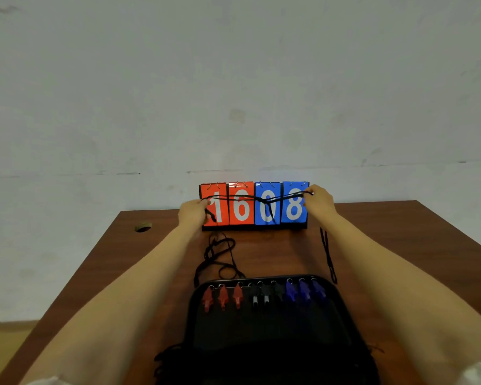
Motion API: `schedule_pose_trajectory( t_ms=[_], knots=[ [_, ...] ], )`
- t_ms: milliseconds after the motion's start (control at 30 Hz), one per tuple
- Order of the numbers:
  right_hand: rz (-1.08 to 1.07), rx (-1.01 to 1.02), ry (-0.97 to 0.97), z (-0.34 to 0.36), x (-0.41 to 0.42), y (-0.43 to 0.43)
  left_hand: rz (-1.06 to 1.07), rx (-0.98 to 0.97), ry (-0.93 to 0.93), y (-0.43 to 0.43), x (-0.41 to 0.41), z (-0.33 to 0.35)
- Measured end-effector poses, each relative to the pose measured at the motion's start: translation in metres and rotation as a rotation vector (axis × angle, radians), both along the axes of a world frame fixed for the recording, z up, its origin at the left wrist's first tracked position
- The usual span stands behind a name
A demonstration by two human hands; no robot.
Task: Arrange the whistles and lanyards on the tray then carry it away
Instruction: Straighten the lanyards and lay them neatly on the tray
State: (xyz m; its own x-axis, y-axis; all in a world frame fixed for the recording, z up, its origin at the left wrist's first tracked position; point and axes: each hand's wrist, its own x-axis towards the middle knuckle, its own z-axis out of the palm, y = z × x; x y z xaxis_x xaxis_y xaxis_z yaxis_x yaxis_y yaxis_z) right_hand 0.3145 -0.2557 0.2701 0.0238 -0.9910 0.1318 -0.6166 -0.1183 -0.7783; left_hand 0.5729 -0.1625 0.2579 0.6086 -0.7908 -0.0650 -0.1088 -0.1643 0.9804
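A black tray (264, 332) lies on the near part of the brown table. Along its far edge sit three red whistles (222, 297), black whistles (260, 297) and three blue whistles (304, 291). Both arms reach out over the tray. My left hand (192, 213) and my right hand (318, 201) each pinch an end of a black lanyard (257, 200), stretched taut in the air between them. A tangle of more black lanyards (218, 255) lies on the table beyond the tray. Another lanyard strand (328, 254) lies to the right.
A flip scoreboard (254, 205) reading 1608 in red and blue stands at the table's far edge, right behind the stretched lanyard. A round hole (143, 227) sits in the tabletop at far left. A pale wall rises behind the table (400, 245).
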Motion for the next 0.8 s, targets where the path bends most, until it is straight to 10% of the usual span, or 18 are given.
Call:
schedule_pose_trajectory(
  t_ms=[133, 300, 567, 800],
  knots=[
    [-0.08, 0.044, -0.105, -0.006, -0.003, 0.001, 0.126, 0.147, 0.149, 0.003, 0.004, -0.012],
    [0.137, 0.011, 0.006, -0.001, 0.004, 0.014, -0.192, 0.567, -0.455, 0.007, -0.018, -0.029],
    [0.456, -0.164, 0.046, 0.022, 0.027, 0.037, -0.61, 0.17, -0.475, 0.009, -0.091, -0.013],
    [0.241, -0.289, -0.112, 0.047, 0.018, 0.029, -0.465, 0.236, -0.375, 0.003, -0.062, -0.034]
  ],
)
